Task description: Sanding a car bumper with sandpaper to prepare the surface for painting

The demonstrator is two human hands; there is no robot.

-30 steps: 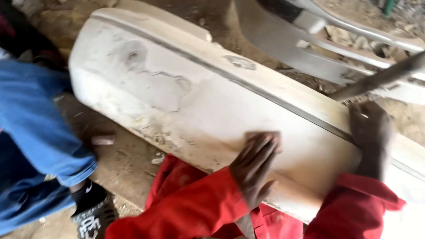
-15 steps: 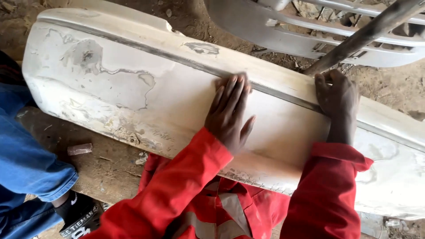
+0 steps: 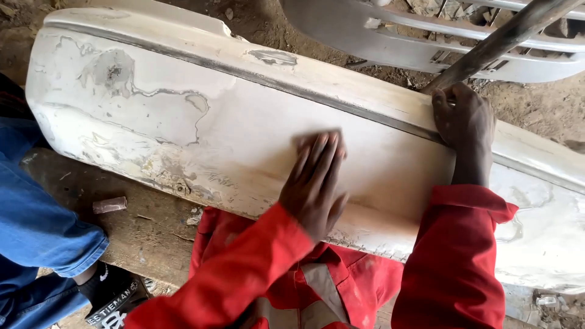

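A long white car bumper (image 3: 201, 122) with worn, patchy paint lies across my lap and the ground. My left hand (image 3: 314, 183) lies flat on its middle face, fingers together, pressing a small tan sheet of sandpaper (image 3: 304, 139) that shows, blurred, at the fingertips. My right hand (image 3: 463, 119) grips the bumper's upper edge along the dark trim line (image 3: 341, 100), fingers curled over it. Both my sleeves are red.
A second grey bumper or grille (image 3: 396, 42) lies behind on the dirt, with a dark metal bar (image 3: 506, 36) slanting over it. Another person's blue trouser leg (image 3: 36, 225) and black shoe (image 3: 113, 298) are at the left. A small block (image 3: 109, 205) lies on the ground.
My left hand has slid up the bumper's face from its lower edge to the middle. My right hand keeps hold of the upper edge. The view has shifted.
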